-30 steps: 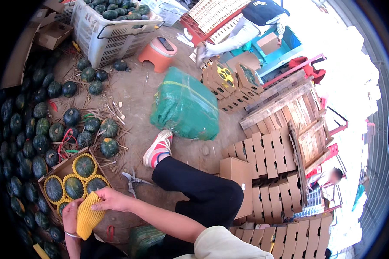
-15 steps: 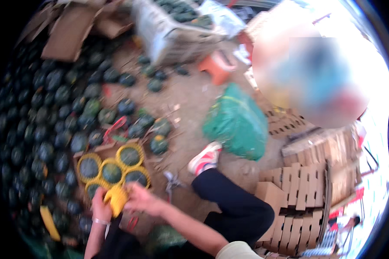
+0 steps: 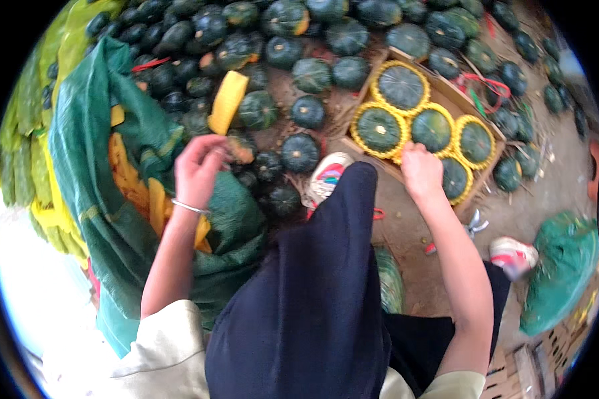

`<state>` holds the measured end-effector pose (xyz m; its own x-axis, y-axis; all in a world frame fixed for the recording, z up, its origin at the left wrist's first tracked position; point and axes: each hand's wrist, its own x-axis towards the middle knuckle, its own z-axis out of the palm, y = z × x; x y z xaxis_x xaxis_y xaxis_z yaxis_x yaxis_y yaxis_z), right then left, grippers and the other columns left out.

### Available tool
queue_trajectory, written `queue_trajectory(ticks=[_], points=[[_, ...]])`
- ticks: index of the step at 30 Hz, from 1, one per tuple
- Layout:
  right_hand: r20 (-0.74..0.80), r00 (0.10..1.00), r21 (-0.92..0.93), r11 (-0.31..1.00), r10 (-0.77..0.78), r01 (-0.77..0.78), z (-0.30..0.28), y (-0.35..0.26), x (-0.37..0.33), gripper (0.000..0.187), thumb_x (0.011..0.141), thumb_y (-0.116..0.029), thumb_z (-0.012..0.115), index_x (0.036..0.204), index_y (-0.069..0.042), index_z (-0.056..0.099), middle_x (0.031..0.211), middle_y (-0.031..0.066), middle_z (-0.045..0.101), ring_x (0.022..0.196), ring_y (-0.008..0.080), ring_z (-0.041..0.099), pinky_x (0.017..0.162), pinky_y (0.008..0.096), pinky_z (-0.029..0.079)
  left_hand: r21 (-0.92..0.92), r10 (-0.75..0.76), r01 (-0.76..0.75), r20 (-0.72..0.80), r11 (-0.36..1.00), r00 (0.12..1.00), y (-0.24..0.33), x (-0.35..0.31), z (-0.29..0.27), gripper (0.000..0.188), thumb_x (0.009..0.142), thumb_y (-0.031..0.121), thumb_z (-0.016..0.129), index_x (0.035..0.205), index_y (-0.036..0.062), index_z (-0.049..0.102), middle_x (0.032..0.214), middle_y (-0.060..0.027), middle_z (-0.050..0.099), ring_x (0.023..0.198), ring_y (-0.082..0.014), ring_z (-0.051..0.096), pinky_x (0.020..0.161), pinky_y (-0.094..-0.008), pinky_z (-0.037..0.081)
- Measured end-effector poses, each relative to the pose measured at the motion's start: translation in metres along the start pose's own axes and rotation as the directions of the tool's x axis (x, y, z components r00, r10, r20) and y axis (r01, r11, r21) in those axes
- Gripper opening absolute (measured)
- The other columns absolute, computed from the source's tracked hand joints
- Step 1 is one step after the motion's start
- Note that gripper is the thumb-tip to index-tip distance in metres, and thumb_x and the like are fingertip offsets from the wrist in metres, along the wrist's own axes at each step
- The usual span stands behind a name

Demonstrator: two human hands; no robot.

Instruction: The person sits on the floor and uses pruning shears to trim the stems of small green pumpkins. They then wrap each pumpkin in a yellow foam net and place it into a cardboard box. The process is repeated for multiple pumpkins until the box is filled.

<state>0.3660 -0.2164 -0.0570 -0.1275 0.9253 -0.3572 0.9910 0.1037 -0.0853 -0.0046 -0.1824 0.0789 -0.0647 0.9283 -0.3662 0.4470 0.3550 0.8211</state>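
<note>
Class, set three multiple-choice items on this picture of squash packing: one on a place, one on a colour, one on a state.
1. Where does the right hand rest?
A. on the netted squashes in the cardboard box
B. on the shoe
C. inside the sack

2. What colour are the foam nets?
A. red
B. yellow
C. white

3. How is the green sack beside the left hand?
A. tied shut
B. folded flat
C. open, with nets inside

Answers: 1 A, its fingers lie on a netted squash at the box's near edge; 2 B, each sleeve is yellow; 3 C, its mouth gapes over yellow nets.
</note>
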Motion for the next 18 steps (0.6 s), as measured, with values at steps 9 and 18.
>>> queue_trajectory(ticks=[9,18], points=[[0.002,0.951,0.690,0.688,0.309,-0.225,-0.036,0.015,-0.106,0.041,0.085,-0.012,0.059,0.123,0.000,0.048,0.121,0.0222,0.051,0.100,0.0349,0.057,0.082,0.0367,0.049,0.939,-0.002,0.152,-0.159,0.309,0.987,0.005,-0.021,-0.136,0.030,0.080,0.028,0.065,0.093,0.0009,0.061,0.085,-0.0173,0.065,0.082,-0.0337,0.062,0.071,-0.0407,0.048],[0.055,0.981,0.756,0.633,0.187,-0.163,-0.059,0.019,-0.122,0.035,0.082,-0.009,0.062,0.114,0.001,0.052,0.105,0.0211,0.059,0.080,0.0308,0.063,0.072,0.0354,0.050,0.925,0.073,0.041,-0.073,0.378,0.995,-0.058,0.146,-0.008,0.064,0.074,0.033,0.068,0.124,0.0025,0.042,0.108,-0.0246,0.058,0.099,-0.0396,0.057,0.086,-0.0471,0.046]])
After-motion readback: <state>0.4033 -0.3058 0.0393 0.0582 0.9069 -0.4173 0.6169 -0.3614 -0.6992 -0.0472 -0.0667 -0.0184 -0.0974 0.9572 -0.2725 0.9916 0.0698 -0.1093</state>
